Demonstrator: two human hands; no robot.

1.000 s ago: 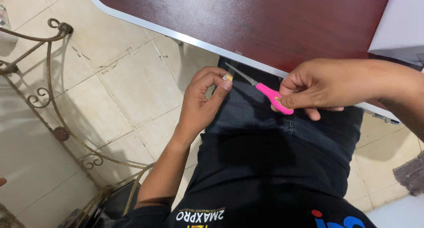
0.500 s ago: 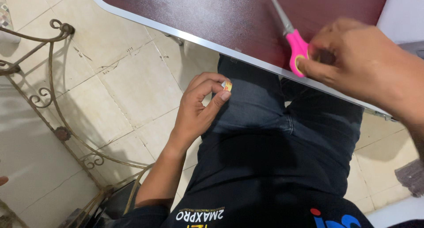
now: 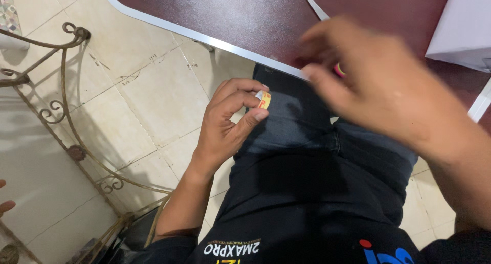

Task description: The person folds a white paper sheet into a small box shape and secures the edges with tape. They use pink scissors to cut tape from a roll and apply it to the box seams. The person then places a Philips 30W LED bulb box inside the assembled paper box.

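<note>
Pinching a small yellow piece [image 3: 263, 100] at frame centre, our left hand [image 3: 225, 122] stays off the table edge [image 3: 204, 38]; our blurred right hand [image 3: 373, 85], fingers loosely spread, covers the pink scissors [image 3: 319, 11].

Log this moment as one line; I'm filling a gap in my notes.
left hand: pinches small yellow piece over lap | right hand: blurred, over scissors on table
</note>
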